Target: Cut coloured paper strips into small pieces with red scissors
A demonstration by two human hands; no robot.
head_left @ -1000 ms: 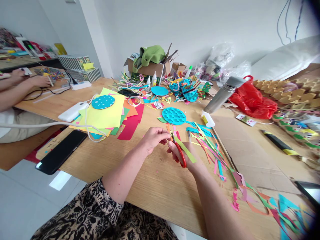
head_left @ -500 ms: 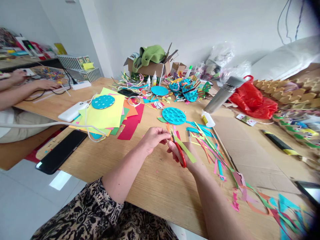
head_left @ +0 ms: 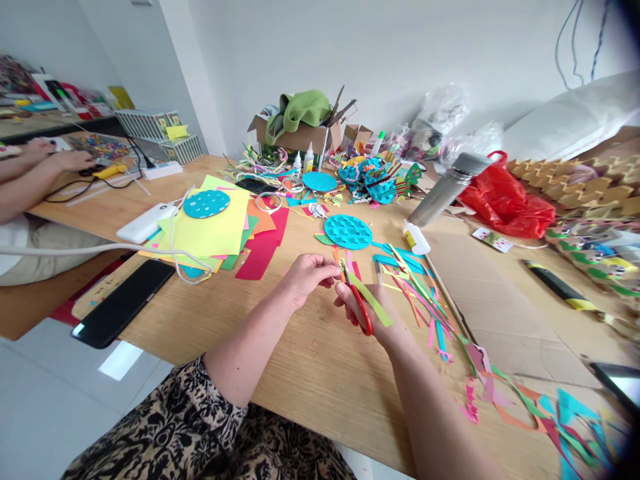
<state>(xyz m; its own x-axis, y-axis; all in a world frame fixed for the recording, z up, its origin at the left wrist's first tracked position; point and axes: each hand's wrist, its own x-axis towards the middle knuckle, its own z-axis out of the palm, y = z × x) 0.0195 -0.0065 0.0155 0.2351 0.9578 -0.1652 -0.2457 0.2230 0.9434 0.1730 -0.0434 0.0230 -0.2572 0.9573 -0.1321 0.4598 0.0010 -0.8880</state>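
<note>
Right hand [head_left: 373, 310] was closed around the red scissors [head_left: 361, 308], and left hand [head_left: 306, 277] pinched the end of a green paper strip [head_left: 373, 302] just beside the blades. Bare wooden table [head_left: 310, 373] lay open toward the near edge, while loose colored strips [head_left: 420, 293] crowded the right hand's far side. Where the blades met the strip was hidden by the fingers.

Red-handled scissors [head_left: 361, 308] sit in the right hand [head_left: 367, 310], blades pointing up and away. A light green paper strip [head_left: 373, 303] slants across them, its upper end pinched by the left hand [head_left: 306, 277], above the tabletop [head_left: 310, 360].
</note>
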